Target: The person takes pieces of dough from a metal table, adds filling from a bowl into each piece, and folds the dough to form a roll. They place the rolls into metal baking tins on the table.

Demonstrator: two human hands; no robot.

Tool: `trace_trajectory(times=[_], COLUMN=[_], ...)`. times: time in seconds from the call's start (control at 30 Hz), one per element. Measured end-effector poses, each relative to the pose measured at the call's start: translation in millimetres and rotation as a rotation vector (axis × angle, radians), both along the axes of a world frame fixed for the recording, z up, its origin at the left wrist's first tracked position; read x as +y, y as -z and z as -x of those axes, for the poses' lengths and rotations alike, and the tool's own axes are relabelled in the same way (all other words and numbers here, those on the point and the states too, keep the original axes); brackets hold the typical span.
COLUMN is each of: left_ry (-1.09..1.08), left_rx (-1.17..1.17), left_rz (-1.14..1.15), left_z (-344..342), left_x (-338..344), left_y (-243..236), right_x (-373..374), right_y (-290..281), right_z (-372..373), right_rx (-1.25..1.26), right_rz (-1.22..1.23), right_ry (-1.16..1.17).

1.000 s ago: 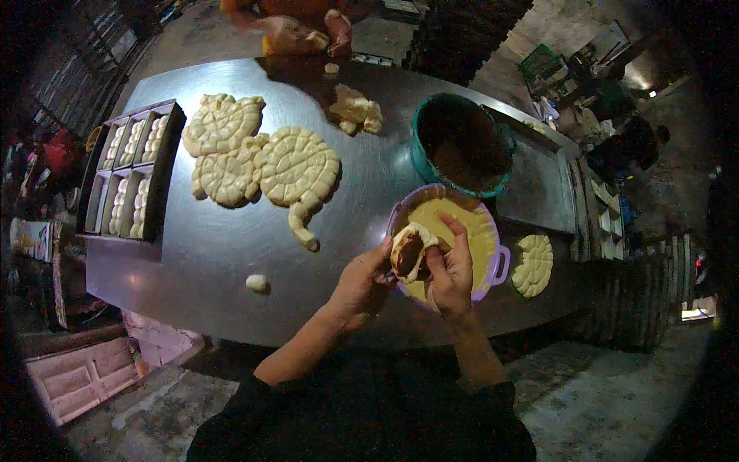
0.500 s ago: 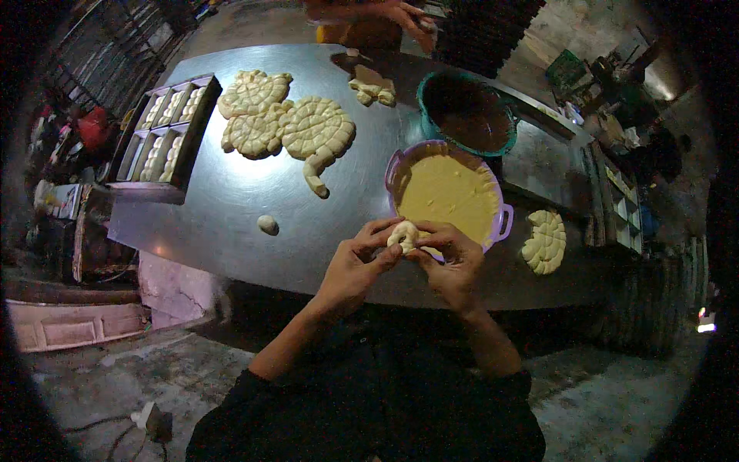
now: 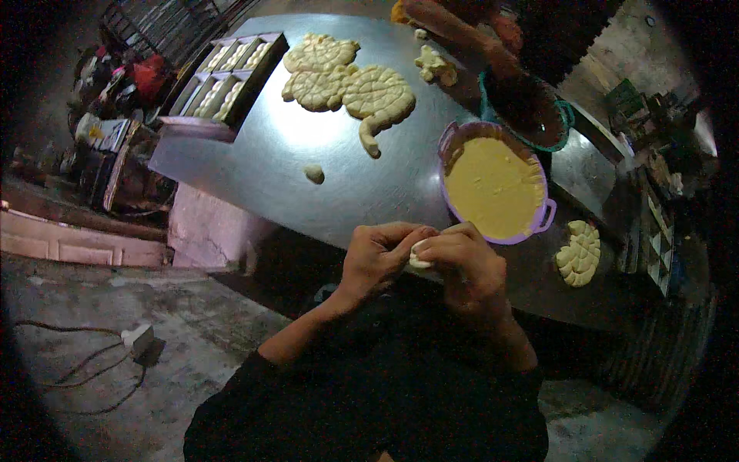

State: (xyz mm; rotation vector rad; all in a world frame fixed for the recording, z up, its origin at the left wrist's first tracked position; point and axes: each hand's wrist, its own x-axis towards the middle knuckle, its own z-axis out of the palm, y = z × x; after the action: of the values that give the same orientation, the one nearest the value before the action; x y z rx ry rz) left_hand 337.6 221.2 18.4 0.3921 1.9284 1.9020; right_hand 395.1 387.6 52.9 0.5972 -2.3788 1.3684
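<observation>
Left hand point(image 3: 377, 260) and right hand point(image 3: 471, 268) pinch pale dough point(image 3: 419, 257) between closed-in fingers point(image 3: 450, 247) by the tabletop's point(image 3: 389, 189) near edge, open metal separating dough ball point(image 3: 313, 173) and purple basin point(image 3: 502, 240).

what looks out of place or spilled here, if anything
The white plug-like block and its cords lie loose on the floor, an odd spot beside food work. One dough ball sits alone, apart from the scored rounds, perhaps deliberately. No clear spill shows.

Dough piece point(image 3: 419, 256) mostly hidden behind hands point(image 3: 471, 266)
</observation>
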Motion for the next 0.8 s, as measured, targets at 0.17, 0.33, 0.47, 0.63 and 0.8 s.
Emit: trace_trajectory(times=[0.17,0.33,0.47,0.63,0.8], left_ry=[0.013,0.152,0.087,0.144,0.174], left_rx=[-0.035,0.284,-0.187,-0.435,-0.634], left_rz=[-0.022,-0.255,-0.315,-0.257,-0.325], left_z=[1.6,21.5,42.8,96.0,128.3], left_x=[-26.5,-51.2,-68.2,-98.9,-150.3], left_y=[-10.4,-0.7,2.0,13.2,58.4], right_x=[-6.0,-25.6,-50.4,-83.3,-121.6], right_y=[0.6,5.6,-4.3,1.3,18.1], right_z=[15.3,31.3,60.6,104.1,157.9], right_rx=[-0.073,-0.209,-0.329,-0.261,-0.161], right_rz=[-0.094,0.062,0.444,-0.154,-0.527], right_ry=[-0.077,0.017,-0.093,-0.063,0.001])
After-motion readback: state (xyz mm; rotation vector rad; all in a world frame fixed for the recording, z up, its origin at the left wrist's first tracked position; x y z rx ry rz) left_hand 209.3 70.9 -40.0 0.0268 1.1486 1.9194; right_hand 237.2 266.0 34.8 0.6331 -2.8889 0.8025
